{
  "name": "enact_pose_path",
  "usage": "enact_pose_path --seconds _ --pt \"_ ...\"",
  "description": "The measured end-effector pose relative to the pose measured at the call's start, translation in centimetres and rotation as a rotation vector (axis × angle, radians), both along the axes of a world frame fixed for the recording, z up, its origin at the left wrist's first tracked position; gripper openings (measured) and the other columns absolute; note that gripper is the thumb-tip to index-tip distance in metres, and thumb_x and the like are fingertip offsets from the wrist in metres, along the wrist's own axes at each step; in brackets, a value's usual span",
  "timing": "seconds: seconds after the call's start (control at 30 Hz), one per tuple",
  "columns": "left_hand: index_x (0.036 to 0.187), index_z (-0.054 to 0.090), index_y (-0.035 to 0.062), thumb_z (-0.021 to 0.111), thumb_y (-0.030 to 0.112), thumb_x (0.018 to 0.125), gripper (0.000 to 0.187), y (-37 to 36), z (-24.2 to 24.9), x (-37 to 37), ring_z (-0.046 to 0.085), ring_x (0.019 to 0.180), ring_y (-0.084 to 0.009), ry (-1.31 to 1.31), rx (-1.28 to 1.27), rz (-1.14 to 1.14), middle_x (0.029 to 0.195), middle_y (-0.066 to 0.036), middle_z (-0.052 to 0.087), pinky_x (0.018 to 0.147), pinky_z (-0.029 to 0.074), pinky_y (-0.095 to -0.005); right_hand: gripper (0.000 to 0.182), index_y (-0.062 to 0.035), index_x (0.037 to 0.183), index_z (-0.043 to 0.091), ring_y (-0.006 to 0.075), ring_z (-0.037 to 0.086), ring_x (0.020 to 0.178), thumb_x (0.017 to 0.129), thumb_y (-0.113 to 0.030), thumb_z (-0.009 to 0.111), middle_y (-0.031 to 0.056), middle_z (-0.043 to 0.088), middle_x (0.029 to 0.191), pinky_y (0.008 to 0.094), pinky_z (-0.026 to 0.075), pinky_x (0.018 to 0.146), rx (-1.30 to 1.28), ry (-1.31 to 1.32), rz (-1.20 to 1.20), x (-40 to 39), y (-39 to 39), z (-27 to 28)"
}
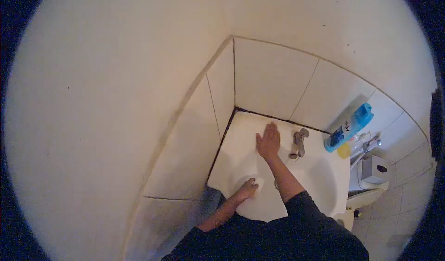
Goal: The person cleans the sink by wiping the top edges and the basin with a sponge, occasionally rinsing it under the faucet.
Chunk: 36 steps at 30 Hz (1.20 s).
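Observation:
A white washbasin (222,163) fills the corner in front of me. My right hand (269,141) lies flat on its back ledge, fingers stretched out, just left of the metal tap (299,143). Lower down, my left hand (247,189) is over the left side of the bowl with its fingers curled together. A pale patch shows by those fingertips, but whether it is a held thing or part of the basin I cannot make out.
A blue spray can (348,127) stands on the basin's right back edge. Beside it is a container with yellow liquid (344,150). Farther right are a grey-white box with a dark oval (376,169) and a toilet (366,197). Tiled walls (273,80) enclose the basin's left and back.

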<state>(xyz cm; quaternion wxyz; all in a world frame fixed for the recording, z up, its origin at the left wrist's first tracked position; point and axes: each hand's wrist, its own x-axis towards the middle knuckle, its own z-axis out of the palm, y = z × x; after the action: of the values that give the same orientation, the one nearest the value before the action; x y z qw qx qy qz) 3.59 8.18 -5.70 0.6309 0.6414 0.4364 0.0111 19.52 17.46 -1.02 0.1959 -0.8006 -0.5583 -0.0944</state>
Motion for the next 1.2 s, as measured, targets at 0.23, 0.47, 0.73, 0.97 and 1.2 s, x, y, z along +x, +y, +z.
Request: enact_pose_path --seconds 0.23,0.47,0.73,0.97,1.2 --pt "0.117 0.040 -0.0054 0.041 0.027 0.083 0.047 0.5 -0.9 1.7 0.048 0.102 -0.0353 -0.103 0.050 0.043 0.112 -0.022 0.049 0.090 0.035 -0.0382 0.055 0.0021 0.128 0.028 0.0300 0.025 0.124 0.087 -0.033 0.037 0.0196 0.025 0.134 0.0398 0.025 0.099 -0.131 0.049 -0.056 2.6 -11.1 1.8" --pt "0.104 0.050 -0.0030 0.044 0.038 0.086 0.045 0.2 0.2 8.0 0.055 0.084 -0.0221 -0.268 -0.257 0.089 0.096 -0.013 0.056 0.074 0.044 -0.0353 0.022 -0.0021 0.088 0.055 0.0138 0.055 0.059 0.087 -0.022 0.044 0.0044 0.059 0.070 0.0250 0.045 0.054 0.169 1.085 -0.098 7.1 -16.2 -1.4" --pt "0.108 0.047 0.0049 0.048 0.039 0.085 0.041 1.6 -0.1 13.0 0.054 0.079 -0.0154 -0.496 -0.556 -0.073 0.090 -0.007 0.056 0.065 0.046 -0.0325 0.024 -0.0036 0.079 0.056 0.0091 0.049 0.052 0.087 -0.022 0.044 0.0026 0.055 0.068 0.0207 0.041 0.050 0.129 1.926 0.044 8.8 -13.1 0.3" --pt "0.113 0.044 0.0074 0.047 0.033 0.086 0.038 1.4 -3.1 13.4 0.046 0.102 -0.0161 -0.882 -0.548 0.034 0.107 -0.006 0.050 0.086 0.039 -0.0308 0.036 0.0013 0.095 0.059 0.0230 0.058 0.083 0.085 -0.030 0.045 0.0105 0.062 0.090 0.0316 0.046 0.075 -0.266 0.931 0.281 4.3 -11.9 7.5" --pt "0.116 0.040 0.0034 0.051 0.030 0.084 0.043 0.6 -5.3 10.5 0.042 0.108 -0.0197 -0.264 0.120 -0.258 0.113 -0.008 0.046 0.091 0.034 -0.0333 0.057 0.0015 0.125 0.033 0.0270 0.023 0.126 0.082 -0.034 0.045 0.0148 0.027 0.135 0.0376 0.019 0.103 -0.158 -0.088 0.864 -6.9 -5.8 4.6"
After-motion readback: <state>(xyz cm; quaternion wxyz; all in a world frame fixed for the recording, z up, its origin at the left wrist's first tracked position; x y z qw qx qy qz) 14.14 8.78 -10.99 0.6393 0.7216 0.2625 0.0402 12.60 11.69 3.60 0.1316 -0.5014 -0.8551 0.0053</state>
